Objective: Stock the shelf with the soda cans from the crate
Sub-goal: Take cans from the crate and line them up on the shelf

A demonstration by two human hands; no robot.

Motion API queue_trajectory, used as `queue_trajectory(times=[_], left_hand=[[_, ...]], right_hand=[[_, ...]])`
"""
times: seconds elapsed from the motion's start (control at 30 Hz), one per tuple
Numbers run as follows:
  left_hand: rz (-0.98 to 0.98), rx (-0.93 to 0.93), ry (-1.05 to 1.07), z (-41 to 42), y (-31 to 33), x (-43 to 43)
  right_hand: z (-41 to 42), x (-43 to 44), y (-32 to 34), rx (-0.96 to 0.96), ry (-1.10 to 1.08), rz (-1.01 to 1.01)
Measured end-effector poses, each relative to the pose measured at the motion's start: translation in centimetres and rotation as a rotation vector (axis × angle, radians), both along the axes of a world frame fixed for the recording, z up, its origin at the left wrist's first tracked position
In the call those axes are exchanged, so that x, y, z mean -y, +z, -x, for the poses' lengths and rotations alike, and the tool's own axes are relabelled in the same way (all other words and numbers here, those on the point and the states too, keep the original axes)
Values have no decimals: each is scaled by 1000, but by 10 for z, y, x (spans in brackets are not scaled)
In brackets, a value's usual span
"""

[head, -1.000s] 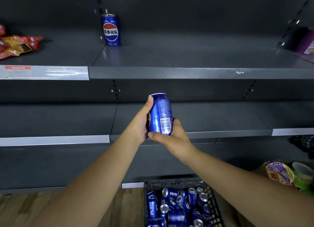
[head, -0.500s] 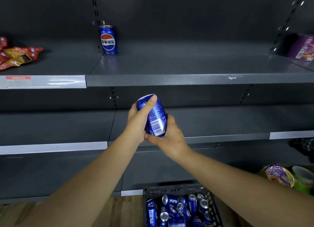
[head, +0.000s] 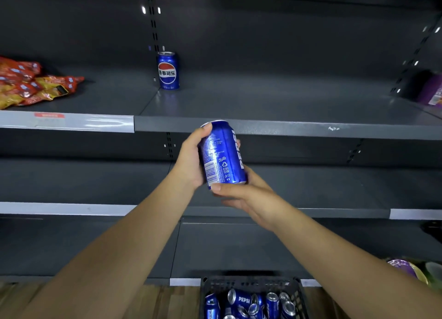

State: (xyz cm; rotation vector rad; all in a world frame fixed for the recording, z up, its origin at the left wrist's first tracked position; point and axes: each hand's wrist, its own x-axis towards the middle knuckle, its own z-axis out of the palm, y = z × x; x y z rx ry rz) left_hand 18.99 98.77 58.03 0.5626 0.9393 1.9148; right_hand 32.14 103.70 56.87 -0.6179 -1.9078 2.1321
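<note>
Dark shelf point(head: 287, 128), left grip point(head: 189, 161) round soda can point(head: 222, 153) — upright, top leaning left, right grip point(head: 251, 196) flat beneath

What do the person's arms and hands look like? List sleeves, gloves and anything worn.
Both forearms are bare up to the frame's edge: no sleeve shows on the left forearm or the right forearm. The left hand and right hand wear no gloves; no ring, watch or bracelet is visible.
</note>
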Motion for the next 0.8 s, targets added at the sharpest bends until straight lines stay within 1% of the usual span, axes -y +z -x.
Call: queue_trajectory(times=[0.07, 0.17, 0.3, 0.4, 0.53, 0.7, 0.8], left_hand=[[13, 15, 17, -1, 2, -1], [62, 6, 91, -5, 6, -3], [88, -104, 256, -7, 11, -8], [127, -177, 275, -13, 17, -10], [185, -166, 321, -18, 23, -11], [238, -143, 392, -19, 24, -10], [219, -128, 399, -19, 20, -9]], right_hand=[[3, 3, -3, -49, -71, 10], [6, 6, -7, -71, -161, -40], [6, 4, -1, -109, -275, -143], [7, 1, 1, -118, -287, -231], [11, 3, 3, -111, -316, -322], [14, 5, 0, -109, -319, -329], [11, 3, 0, -128, -248, -274]])
